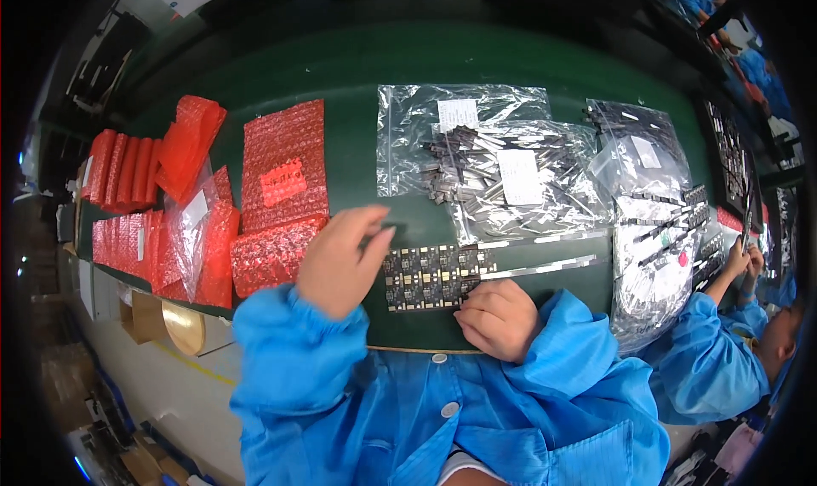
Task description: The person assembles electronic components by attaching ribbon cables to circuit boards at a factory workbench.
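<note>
A black circuit board panel (421,278) with rows of gold and white parts lies on the green table before me. My left hand (343,260) is raised just beyond the panel's left edge, thumb and fingers apart, holding nothing. At the panel's lower right corner rests my right hand (500,319), its fingers curled in. Whatever its fingertips may hold is hidden. Narrow silver strips (549,267) stretch rightward from the panel, past the right hand.
Clear bags of strip-like parts (519,180) lie beyond the panel, and more bagged boards (651,273) at right. Red bubble-wrap bags (285,167) and red rolls (128,169) cover the left side. A co-worker in a blue sleeve (715,358) works close on my right.
</note>
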The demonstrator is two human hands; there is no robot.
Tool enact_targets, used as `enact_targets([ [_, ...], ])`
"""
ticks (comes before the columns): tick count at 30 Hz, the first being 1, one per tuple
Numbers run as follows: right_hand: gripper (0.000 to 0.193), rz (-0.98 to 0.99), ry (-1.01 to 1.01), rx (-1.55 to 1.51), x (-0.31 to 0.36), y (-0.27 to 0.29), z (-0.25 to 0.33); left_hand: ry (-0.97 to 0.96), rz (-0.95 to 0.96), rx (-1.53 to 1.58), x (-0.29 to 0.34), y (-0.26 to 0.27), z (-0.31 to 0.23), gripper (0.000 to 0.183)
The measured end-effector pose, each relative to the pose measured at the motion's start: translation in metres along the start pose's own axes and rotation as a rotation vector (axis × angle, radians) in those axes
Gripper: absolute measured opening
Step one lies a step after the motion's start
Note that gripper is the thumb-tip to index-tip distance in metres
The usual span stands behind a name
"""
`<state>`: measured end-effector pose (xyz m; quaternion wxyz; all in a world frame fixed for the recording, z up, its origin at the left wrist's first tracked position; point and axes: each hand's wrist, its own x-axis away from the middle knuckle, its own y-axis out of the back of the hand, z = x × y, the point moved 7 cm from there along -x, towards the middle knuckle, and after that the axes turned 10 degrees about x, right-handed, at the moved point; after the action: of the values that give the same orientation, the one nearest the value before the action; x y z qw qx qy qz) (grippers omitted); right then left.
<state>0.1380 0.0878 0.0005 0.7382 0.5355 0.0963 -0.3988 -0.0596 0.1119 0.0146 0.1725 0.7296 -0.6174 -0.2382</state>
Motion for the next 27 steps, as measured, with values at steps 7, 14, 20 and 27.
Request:
enact_targets([
  [7, 0.018, 0.001, -0.034, -0.031, -0.001, -0.003, -0.004, 0.322, -0.026, 0.175, -0.054, -0.046, 0.056, 0.034],
  [14, 0.017, -0.013, -0.070, -0.076, 0.001, -0.002, -0.013, 0.313, -0.027, 0.145, -0.081, -0.050, 0.055, 0.039],
  [20, 0.016, 0.001, -0.087, -0.099, 0.001, -0.003, -0.016, 0.395, 0.007, 0.140, -0.088, -0.052, 0.050, 0.042],
  [27, 0.015, 0.006, -0.086, -0.102, -0.002, -0.005, -0.011, 0.388, 0.086, 0.141, -0.087, -0.051, 0.054, 0.043],
])
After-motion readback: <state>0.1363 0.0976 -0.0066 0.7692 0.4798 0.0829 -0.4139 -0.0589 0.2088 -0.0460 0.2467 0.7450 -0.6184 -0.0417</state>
